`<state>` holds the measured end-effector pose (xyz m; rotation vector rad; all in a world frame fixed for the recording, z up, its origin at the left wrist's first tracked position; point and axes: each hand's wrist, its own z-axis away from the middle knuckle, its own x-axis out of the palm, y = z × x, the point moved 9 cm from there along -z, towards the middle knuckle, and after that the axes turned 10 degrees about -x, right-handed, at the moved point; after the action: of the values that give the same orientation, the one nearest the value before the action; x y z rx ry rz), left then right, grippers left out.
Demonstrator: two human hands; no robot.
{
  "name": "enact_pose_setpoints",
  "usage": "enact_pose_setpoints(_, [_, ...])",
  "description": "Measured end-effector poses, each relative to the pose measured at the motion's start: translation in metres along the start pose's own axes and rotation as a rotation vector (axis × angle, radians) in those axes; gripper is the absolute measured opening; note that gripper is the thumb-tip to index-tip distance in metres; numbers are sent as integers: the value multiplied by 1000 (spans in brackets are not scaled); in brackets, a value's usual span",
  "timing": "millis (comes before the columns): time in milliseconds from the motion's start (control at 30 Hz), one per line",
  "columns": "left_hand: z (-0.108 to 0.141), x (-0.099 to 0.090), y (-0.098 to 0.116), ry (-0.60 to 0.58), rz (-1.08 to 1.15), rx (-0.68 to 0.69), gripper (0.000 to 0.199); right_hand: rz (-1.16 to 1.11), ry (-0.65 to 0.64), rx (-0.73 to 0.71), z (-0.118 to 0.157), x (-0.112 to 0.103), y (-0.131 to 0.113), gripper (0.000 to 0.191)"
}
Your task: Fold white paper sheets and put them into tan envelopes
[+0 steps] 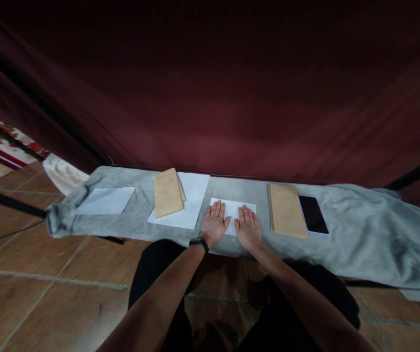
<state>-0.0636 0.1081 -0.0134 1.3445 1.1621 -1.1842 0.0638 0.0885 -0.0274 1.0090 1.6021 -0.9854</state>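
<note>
A small white sheet of paper (232,209) lies on the grey cloth in front of me, and both palms rest flat on it. My left hand (214,223), with a dark band at the wrist, covers its left part, fingers stretched out. On its right part lies my right hand (247,228), also flat, with the thumbs pointing toward each other. Whether the paper is folded cannot be made out. To the left, brown envelopes (168,193) sit on a larger white sheet (195,193). A stack of brown envelopes (286,210) lies to the right.
Beside the right stack is a phone (313,215) with a dark screen. Another white sheet (106,201) lies at the far left. The grey cloth (364,230) covers a narrow bench-like surface, backed by a dark red curtain (210,117). Tiled floor (23,293) shows below.
</note>
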Motion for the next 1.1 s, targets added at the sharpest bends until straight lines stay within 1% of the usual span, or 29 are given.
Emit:
enact_pose_setpoints(200, [1,-3,4,-6,-12,5,68,20,33,-12,1,-4,-1,59])
enact_pose_setpoints(433, [2,3,6,-18,10,10,66,48,71,-39,2,-4,-1,58])
enact_pose_setpoints(667, [6,-1,-1,-19,118,0,65,72,51,-41,12,-4,13,59])
enact_pose_setpoints(867, [4,-1,-5,-8,143,11,64,69,-16,-22,14,-11,20,57])
enact_pose_setpoints(933, [4,-1,-5,0,142,7,63,57,-37,8,11,-14,19,55])
enact_pose_setpoints(1000, [3,0,-5,1,135,0,63,45,-32,18,9,-16,14,55])
enact_pose_setpoints(1100, [3,-2,-2,11,121,-10,61,24,5,-48,8,-18,-2,54])
